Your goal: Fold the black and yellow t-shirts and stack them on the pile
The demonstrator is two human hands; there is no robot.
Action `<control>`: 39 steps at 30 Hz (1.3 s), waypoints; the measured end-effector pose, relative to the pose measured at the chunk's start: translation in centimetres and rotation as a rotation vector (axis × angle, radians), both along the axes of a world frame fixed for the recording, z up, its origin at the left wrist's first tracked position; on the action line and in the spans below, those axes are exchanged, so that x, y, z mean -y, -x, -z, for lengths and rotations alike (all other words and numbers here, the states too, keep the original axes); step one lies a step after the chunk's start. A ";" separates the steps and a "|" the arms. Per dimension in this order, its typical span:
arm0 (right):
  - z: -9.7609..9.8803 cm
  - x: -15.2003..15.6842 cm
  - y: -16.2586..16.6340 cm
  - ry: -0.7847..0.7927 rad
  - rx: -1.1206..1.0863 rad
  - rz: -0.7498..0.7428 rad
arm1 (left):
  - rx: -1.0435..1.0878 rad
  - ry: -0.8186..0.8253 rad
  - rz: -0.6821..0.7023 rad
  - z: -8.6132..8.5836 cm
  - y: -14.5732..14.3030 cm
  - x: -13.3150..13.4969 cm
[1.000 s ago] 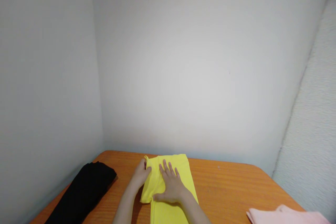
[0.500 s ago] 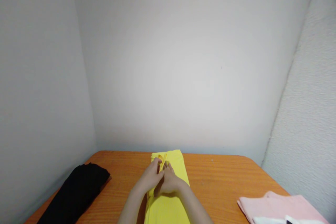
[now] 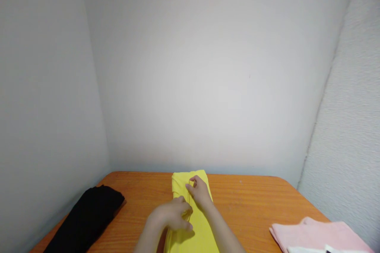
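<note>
A long, narrow folded yellow garment [image 3: 194,241] lies on the wooden table straight ahead, running away from me. On top of it are thin yellow straps [image 3: 189,197]. The upper end of these straps is pinched between the thumb and finger of my right hand [image 3: 200,193], near the garment's far end. Closer to me, my left hand [image 3: 172,215] hovers over or rests on the cloth, thumb and fingers apart. The lower part of the straps shows in the gap of that hand; whether its fingers touch them I cannot tell.
Dark folded black cloth [image 3: 89,215] lies at the table's left side. Folded pink cloth [image 3: 317,235] with a white piece [image 3: 308,250] sits at the front right. The wooden table [image 3: 246,201] meets a pale wall [image 3: 190,87] behind.
My hands were together at the straps and have come apart. The right hand has moved up to the far end, while the left has come nearer to me and its fingers have spread.
</note>
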State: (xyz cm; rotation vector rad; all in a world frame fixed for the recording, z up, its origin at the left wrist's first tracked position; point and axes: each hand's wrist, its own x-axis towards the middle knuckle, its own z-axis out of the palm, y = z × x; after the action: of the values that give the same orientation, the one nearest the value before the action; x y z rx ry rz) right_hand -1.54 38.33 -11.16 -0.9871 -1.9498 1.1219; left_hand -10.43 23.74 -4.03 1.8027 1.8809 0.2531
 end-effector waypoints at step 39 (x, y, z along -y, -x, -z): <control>-4.0 1.4 9.7 -0.620 0.648 0.030 | -0.175 -0.208 -0.495 3.8 -3.1 5.4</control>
State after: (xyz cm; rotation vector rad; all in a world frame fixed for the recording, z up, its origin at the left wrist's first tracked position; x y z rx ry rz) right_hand -11.21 36.89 -7.15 -1.0862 -2.5382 0.1122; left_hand -7.34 18.32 -7.83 1.4916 2.4916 0.4943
